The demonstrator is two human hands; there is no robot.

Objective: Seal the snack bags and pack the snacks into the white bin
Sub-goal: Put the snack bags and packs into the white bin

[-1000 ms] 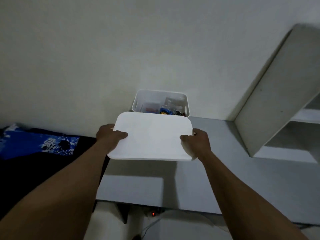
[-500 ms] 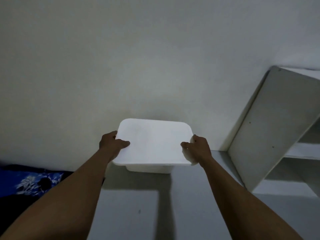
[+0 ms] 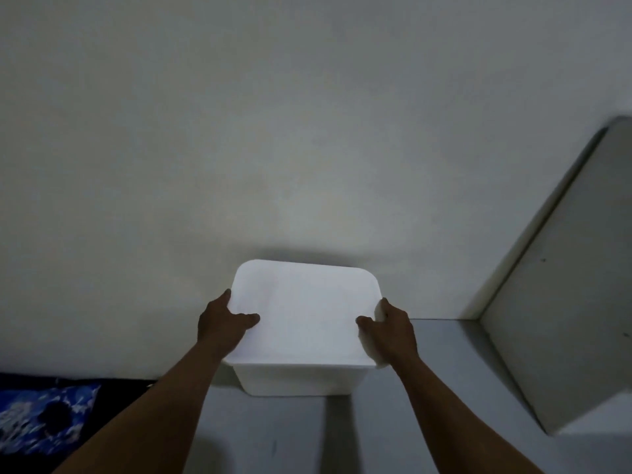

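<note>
Hands grip a white lid [image 3: 304, 313] from both sides, seen from the person's own head looking down along two bare forearms. The left hand [image 3: 222, 325] holds the lid's left edge: its thumb lies flat on the top surface, pointing right, and the other fingers curl around the rim, out of sight beneath it. The right hand [image 3: 390, 325] mirrors this on the right edge, thumb on top pointing left, fingers wrapped over the rim and mostly hidden. Both hands are closed on the lid, not spread.

Between the two thumbs the lid is a plain, bright white rectangle with rounded corners. Directly below the fingers, the lid covers the bin [image 3: 297, 379], a white plastic tub whose front wall shows under the lid's near edge. Whether the lid is pressed fully down cannot be told. The bin's inside and any snacks are hidden.

Under the wrists and on toward the person lies a grey table [image 3: 444, 388], on which the bin stands. Beyond the fingertips, just behind the bin, rises a bare pale wall [image 3: 273, 131]. To the right of the right hand, well apart, a white shelf unit [image 3: 564, 302] stands on the table. To the left of the left forearm, lower down, lies blue patterned cloth [image 3: 44, 419] against darkness.
</note>
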